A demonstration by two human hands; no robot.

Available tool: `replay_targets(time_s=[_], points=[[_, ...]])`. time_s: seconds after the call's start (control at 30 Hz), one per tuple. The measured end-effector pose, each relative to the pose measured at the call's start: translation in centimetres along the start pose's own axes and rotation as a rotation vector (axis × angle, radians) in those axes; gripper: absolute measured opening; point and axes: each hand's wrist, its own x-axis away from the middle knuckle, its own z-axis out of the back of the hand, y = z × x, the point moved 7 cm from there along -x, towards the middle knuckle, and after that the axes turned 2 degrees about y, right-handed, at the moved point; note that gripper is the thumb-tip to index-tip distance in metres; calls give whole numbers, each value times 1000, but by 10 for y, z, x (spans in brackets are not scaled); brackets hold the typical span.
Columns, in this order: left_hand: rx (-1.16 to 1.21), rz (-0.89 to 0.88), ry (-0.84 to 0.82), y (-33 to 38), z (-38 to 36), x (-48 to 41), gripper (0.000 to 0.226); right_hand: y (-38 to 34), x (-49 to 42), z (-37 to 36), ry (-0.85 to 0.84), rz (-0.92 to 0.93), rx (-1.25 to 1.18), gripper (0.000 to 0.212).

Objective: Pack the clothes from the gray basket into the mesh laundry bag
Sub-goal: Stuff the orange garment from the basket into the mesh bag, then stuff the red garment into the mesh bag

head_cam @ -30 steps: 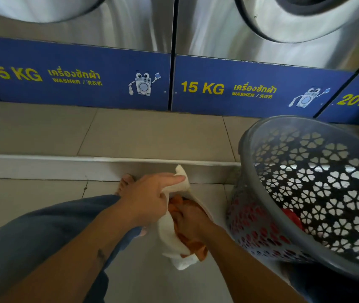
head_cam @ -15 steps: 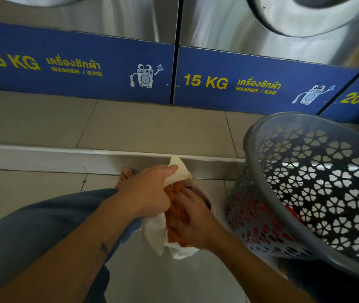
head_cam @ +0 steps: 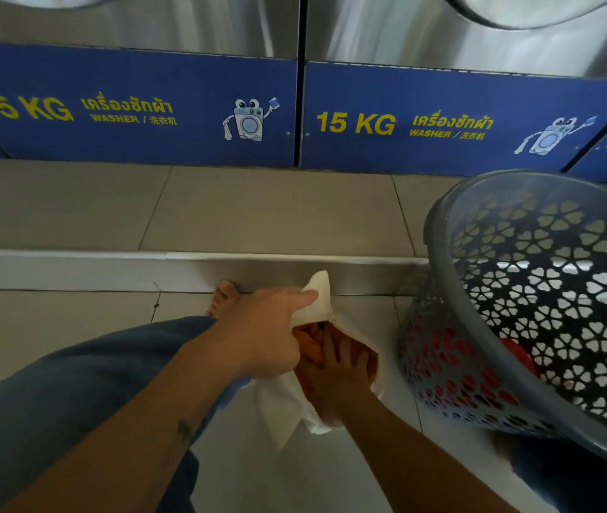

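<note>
Left hand (head_cam: 265,338) grips the rim of the white mesh laundry bag (head_cam: 279,409), forefinger extended. Right hand (head_cam: 331,383), fingers spread, presses an orange garment (head_cam: 313,340) into the bag's mouth above the floor (head_cam: 294,475). Just to the right, the tilted gray basket (head_cam: 438,268) holds red clothes (head_cam: 514,351).

Blue-grey trousers (head_cam: 72,401) on leg, bare foot (head_cam: 222,298), small dark mark (head_cam: 184,429) on L forearm (head_cam: 220,372).

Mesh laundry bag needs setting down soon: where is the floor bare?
Bare: the raised tile step between the blue washer panels and the metal edge strip; the lower floor left of the foot. Crowded: between right hand and gray basket.
</note>
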Motion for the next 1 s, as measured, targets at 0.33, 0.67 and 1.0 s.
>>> replay_targets(time_s=[0.33, 0.67, 1.0], points=[[-81, -43, 58, 13, -5, -12, 72, 22, 13, 28, 13, 195, -195, 79], [-171, -69, 56, 38, -13, -4, 69, 41, 128, 145, -79, 314, -669, 49], [-196, -124, 55, 68, -32, -28, 63, 195, 143, 244, 364, 5, -761, 40]])
